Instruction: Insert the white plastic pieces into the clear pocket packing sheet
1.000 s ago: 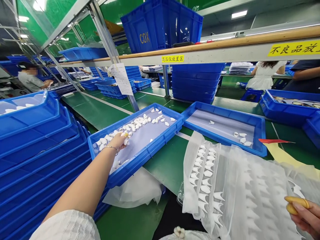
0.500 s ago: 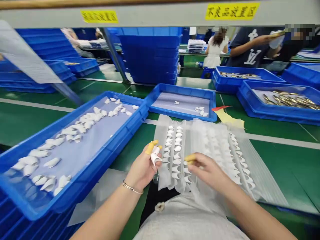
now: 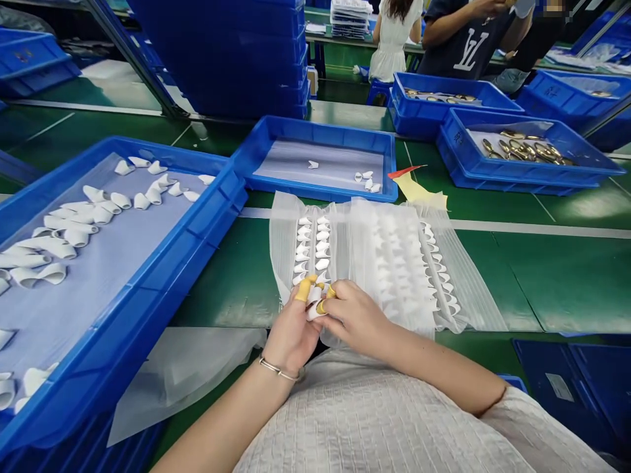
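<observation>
My left hand (image 3: pixel 292 335), wearing yellow finger cots, is closed around small white hollow curved pieces (image 3: pixel 314 311); how many is hidden by the fingers. The right hand (image 3: pixel 359 314) meets it, with cot-covered fingertips pinching at one of these pieces. Beneath and beyond both hands lies a translucent packing sheet (image 3: pixel 362 230), on which similar white pieces (image 3: pixel 323 245) sit in rows. Part of the sheet is folded over some rows, which show blurred through it. To the left, a long blue tray (image 3: pixel 197 231) contains many loose white pieces (image 3: pixel 81 213) on a pale liner.
A smaller blue tray (image 3: pixel 315 191) behind the sheet holds several white pieces. Beside it lies a yellow paper scrap (image 3: pixel 417 187) with a red tip. Blue trays of shiny gold parts (image 3: pixel 525 150) stand at right. Stacked blue bins (image 3: pixel 231 59) rise behind; people work beyond.
My right hand has moved left from the rows on the sheet to the pieces in my left hand. The view has tilted down and turned right.
</observation>
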Action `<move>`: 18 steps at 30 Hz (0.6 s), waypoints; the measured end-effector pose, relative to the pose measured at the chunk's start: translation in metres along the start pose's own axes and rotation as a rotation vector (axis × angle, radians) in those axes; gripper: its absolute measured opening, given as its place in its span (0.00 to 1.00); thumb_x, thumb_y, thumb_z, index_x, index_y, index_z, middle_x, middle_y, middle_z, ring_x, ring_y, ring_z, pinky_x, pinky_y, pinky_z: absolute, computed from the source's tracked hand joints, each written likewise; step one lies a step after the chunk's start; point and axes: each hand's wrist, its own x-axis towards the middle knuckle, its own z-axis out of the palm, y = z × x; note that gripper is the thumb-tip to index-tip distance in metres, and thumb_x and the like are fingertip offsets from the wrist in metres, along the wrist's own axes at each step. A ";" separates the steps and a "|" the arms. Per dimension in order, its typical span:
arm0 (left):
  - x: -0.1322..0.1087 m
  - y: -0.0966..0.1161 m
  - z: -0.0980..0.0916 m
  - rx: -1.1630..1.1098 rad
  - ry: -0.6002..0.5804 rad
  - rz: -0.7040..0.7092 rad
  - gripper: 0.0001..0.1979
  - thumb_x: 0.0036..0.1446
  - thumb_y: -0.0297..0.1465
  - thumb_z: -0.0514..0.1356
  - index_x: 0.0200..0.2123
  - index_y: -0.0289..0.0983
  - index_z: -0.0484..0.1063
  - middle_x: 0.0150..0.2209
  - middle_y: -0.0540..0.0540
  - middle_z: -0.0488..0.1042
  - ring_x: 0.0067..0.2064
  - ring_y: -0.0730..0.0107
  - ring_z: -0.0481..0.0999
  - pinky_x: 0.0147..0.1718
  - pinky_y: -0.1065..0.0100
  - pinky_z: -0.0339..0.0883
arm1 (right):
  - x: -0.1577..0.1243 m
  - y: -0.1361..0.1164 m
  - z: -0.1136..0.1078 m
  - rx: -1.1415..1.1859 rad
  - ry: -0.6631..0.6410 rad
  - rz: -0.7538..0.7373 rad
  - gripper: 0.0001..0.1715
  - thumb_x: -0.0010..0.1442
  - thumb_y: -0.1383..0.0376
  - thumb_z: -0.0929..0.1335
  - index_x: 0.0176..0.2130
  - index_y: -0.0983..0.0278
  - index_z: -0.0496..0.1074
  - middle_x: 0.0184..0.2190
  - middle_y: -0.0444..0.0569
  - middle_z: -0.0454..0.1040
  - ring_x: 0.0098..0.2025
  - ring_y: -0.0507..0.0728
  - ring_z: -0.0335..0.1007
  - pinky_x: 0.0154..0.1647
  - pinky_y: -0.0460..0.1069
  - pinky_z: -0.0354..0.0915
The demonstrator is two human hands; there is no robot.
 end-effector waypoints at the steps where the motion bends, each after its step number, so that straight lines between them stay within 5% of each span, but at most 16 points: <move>1: 0.001 0.003 0.000 -0.013 0.004 -0.013 0.10 0.64 0.39 0.63 0.41 0.37 0.75 0.36 0.48 0.77 0.31 0.75 0.77 0.25 0.76 0.72 | 0.000 0.001 -0.001 0.064 -0.004 0.005 0.10 0.66 0.67 0.68 0.31 0.63 0.69 0.36 0.49 0.64 0.40 0.58 0.62 0.41 0.52 0.62; 6: 0.000 0.012 -0.011 0.024 0.032 -0.005 0.17 0.63 0.44 0.62 0.31 0.36 0.73 0.31 0.49 0.74 0.28 0.74 0.75 0.23 0.75 0.71 | 0.003 0.011 -0.019 0.599 0.011 0.219 0.09 0.68 0.61 0.67 0.35 0.62 0.69 0.38 0.47 0.65 0.40 0.55 0.65 0.41 0.51 0.64; 9: -0.006 0.011 -0.020 0.263 -0.085 0.046 0.13 0.55 0.42 0.69 0.37 0.39 0.77 0.31 0.50 0.73 0.27 0.75 0.72 0.21 0.77 0.65 | 0.003 0.017 -0.031 0.779 -0.040 0.324 0.13 0.68 0.55 0.66 0.37 0.61 0.67 0.33 0.44 0.66 0.34 0.54 0.62 0.35 0.49 0.62; 13: -0.016 0.007 -0.026 0.719 -0.248 0.230 0.27 0.49 0.33 0.72 0.54 0.46 0.76 0.35 0.48 0.77 0.33 0.69 0.74 0.32 0.71 0.69 | 0.001 0.018 -0.047 0.605 -0.089 0.258 0.16 0.69 0.56 0.65 0.32 0.62 0.67 0.31 0.43 0.64 0.34 0.53 0.62 0.35 0.49 0.60; 18: -0.016 0.006 -0.026 1.115 -0.274 0.481 0.21 0.49 0.30 0.71 0.49 0.47 0.81 0.39 0.46 0.80 0.40 0.60 0.75 0.42 0.66 0.66 | 0.001 0.014 -0.057 0.415 -0.141 0.182 0.17 0.70 0.61 0.64 0.29 0.62 0.66 0.30 0.43 0.63 0.34 0.53 0.62 0.36 0.49 0.59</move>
